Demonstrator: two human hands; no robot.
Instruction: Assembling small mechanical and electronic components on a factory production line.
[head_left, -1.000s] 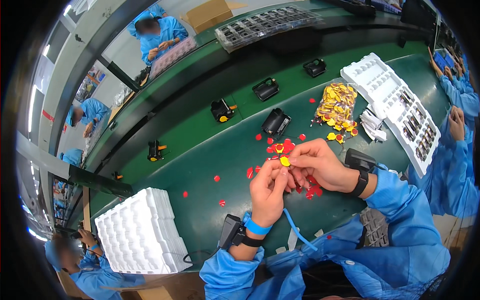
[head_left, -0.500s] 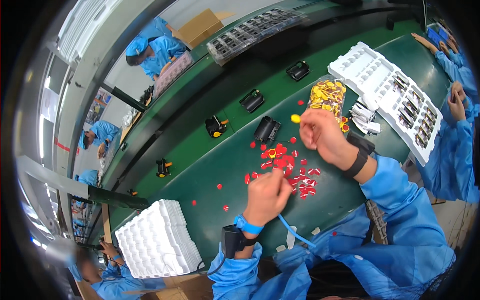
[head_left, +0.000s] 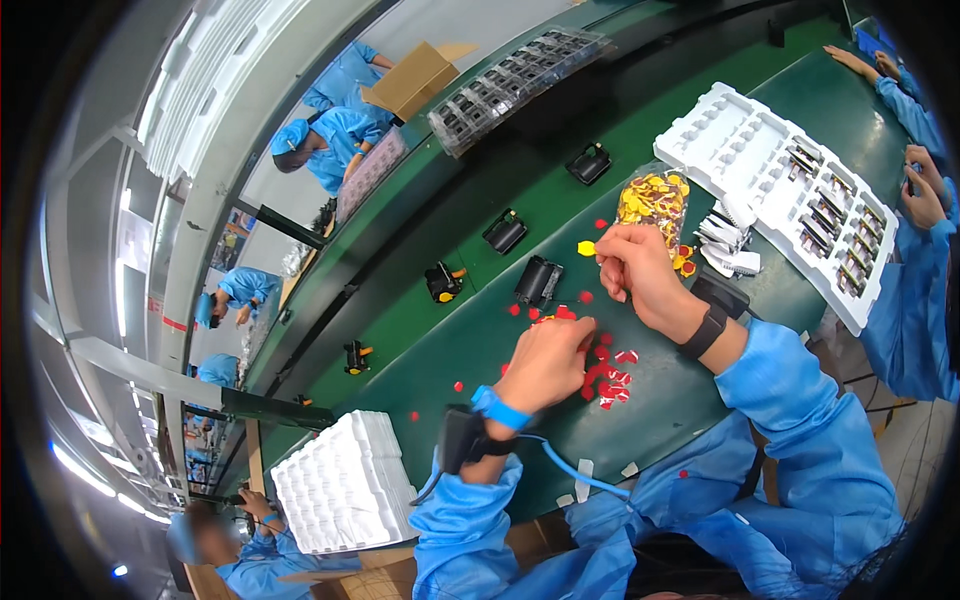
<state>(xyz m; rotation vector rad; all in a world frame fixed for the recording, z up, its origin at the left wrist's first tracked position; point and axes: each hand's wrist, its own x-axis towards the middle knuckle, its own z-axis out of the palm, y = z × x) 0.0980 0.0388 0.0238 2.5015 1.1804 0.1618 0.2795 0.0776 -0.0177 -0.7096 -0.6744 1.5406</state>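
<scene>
My right hand [head_left: 642,278] is raised above the bench, pinching a small yellow disc-like piece [head_left: 586,247] between thumb and fingertips. Lower and to the left, my left hand [head_left: 545,366] is closed, back up, over a scatter of small red pieces [head_left: 606,380]. What its fingertips hold, if anything, is hidden. Just beyond it lies a black plastic housing [head_left: 538,280]. A clear bag of yellow pieces [head_left: 652,200] lies behind my right hand, with a few spilled yellow-and-red pieces [head_left: 684,262] beside it.
White trays flank me: a stack [head_left: 345,480] at left, and one holding metal-and-black parts [head_left: 780,190] at right. Small white parts [head_left: 728,240] lie beside the bag. More black housings [head_left: 505,232] sit on the green strip beyond. A blue cord [head_left: 585,478] runs from my left wrist. Co-workers sit nearby.
My left hand has moved right and slightly up over the red pieces, covering more of them. My right hand still pinches the yellow piece, now turned flatter to view. The whole view has shifted slightly.
</scene>
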